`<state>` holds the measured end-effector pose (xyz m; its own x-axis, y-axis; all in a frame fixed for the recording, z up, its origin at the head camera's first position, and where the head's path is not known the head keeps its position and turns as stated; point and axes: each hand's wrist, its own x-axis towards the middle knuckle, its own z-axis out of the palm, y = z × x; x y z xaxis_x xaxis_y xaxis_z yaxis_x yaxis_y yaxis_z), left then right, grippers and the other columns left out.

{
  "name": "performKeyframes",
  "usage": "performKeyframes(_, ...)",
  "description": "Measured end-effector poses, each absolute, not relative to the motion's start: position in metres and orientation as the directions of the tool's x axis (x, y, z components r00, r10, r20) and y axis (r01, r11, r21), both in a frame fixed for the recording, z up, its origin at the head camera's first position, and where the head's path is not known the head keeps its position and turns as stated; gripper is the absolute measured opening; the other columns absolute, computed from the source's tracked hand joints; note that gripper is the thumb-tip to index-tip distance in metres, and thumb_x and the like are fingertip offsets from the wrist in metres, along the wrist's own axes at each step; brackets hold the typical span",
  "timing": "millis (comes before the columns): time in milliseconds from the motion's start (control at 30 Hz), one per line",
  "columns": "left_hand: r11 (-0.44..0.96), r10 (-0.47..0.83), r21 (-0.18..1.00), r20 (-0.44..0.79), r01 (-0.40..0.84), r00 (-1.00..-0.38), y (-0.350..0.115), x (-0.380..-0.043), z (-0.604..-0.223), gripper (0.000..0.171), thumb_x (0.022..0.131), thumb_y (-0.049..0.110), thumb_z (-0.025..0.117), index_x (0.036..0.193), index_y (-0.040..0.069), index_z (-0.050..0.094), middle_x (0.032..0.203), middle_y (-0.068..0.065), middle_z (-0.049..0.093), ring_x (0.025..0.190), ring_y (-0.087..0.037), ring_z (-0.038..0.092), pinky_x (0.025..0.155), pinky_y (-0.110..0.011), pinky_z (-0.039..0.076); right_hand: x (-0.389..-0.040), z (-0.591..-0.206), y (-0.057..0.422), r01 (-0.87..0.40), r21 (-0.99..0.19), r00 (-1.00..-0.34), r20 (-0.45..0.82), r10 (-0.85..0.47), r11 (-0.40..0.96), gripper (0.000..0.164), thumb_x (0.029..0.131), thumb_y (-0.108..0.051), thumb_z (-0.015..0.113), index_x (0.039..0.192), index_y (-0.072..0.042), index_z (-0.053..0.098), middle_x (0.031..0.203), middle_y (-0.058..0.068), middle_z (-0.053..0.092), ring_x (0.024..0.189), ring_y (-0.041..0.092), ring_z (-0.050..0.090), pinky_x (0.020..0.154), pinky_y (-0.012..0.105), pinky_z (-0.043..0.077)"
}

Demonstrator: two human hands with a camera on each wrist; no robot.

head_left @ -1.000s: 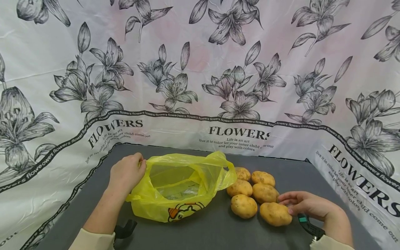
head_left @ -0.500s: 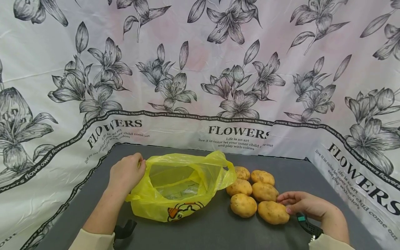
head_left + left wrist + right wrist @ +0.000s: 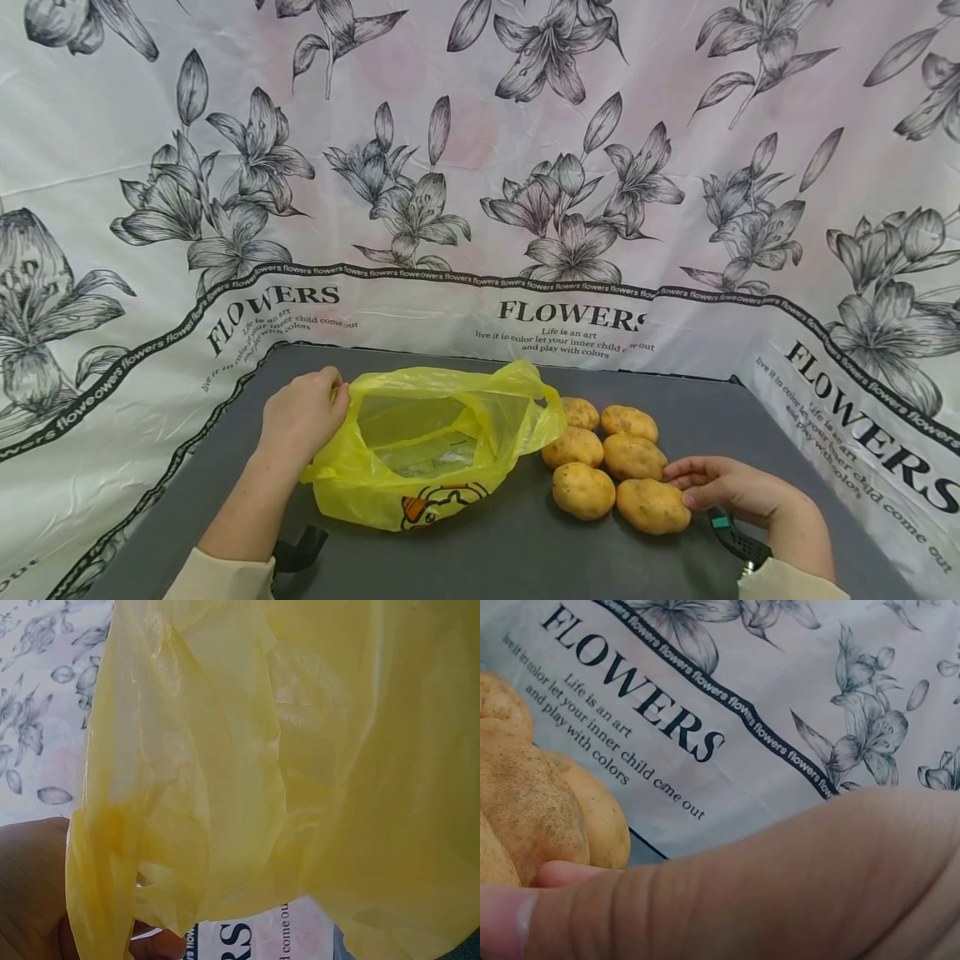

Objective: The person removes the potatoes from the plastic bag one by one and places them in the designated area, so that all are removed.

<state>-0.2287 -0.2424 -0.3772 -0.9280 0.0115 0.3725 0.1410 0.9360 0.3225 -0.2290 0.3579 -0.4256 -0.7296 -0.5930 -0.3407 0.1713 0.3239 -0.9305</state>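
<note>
A yellow plastic bag (image 3: 405, 500) with a cartoon print stands on the table, its mouth gaping upward. My left hand (image 3: 303, 417) grips the bag's left edge; in the left wrist view the yellow film (image 3: 225, 787) covers most of the fingers. To the right of the bag, several potatoes sit in two close columns. My right hand (image 3: 742, 492) is at the nearest right potato (image 3: 653, 506), thumb at its right end. The fingers reach toward the middle right potato (image 3: 634, 457). In the right wrist view the thumb (image 3: 506, 919) lies right beside the potatoes (image 3: 525, 799).
The grey table (image 3: 510, 558) is bordered at the back and sides by a white curtain (image 3: 420, 317) with flower drawings and lettering. The bag's right handle (image 3: 551, 417) overlaps the far left potato (image 3: 581, 413). Dark wrist straps (image 3: 738, 542) are worn on both arms.
The nearest right potato has shifted slightly left and away, up to the others, with my right hand following it. My left hand and the bag have stayed in place.
</note>
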Motion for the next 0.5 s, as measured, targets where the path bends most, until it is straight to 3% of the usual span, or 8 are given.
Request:
performKeyframes(300,0.936,-0.002,0.328,0.378,0.131,-0.926,-0.246,-0.228,-0.38,0.02,0.092,0.023,0.054,0.098,0.007,0.064,0.086,-0.007,0.065,0.065,-0.023,0.058,0.052,-0.041,0.046,-0.23,-0.417,0.355,0.179,-0.908,-0.768,-0.37,-0.523,0.379,0.052,0.096,-0.01,0.051,0.137,0.014,0.028,0.119,0.016,0.053,0.107,0.025,0.055,0.09,0.042,0.046)
performKeyframes(400,0.931,-0.015,0.346,0.353,0.116,-0.935,-0.249,-0.228,-0.381,0.025,0.092,0.027,0.054,0.103,0.007,0.062,0.093,-0.01,0.065,0.072,-0.025,0.06,0.058,-0.044,0.048,-0.229,-0.4,0.34,0.15,-0.84,-0.843,-0.384,-0.377,0.521,0.063,0.096,-0.023,0.055,0.139,0.013,0.026,0.126,0.025,0.048,0.111,0.034,0.053,0.091,0.047,0.044)
performKeyframes(500,0.919,-0.019,0.381,0.299,0.102,-0.954,-0.252,-0.227,-0.382,0.036,0.092,0.033,0.053,0.113,0.004,0.057,0.105,-0.014,0.062,0.085,-0.03,0.06,0.067,-0.048,0.048,-0.227,-0.376,0.313,0.091,-0.709,-0.926,-0.318,-0.202,0.699,0.076,0.091,-0.044,0.058,0.139,0.008,0.031,0.132,0.033,0.041,0.113,0.044,0.05,0.087,0.052,0.044)
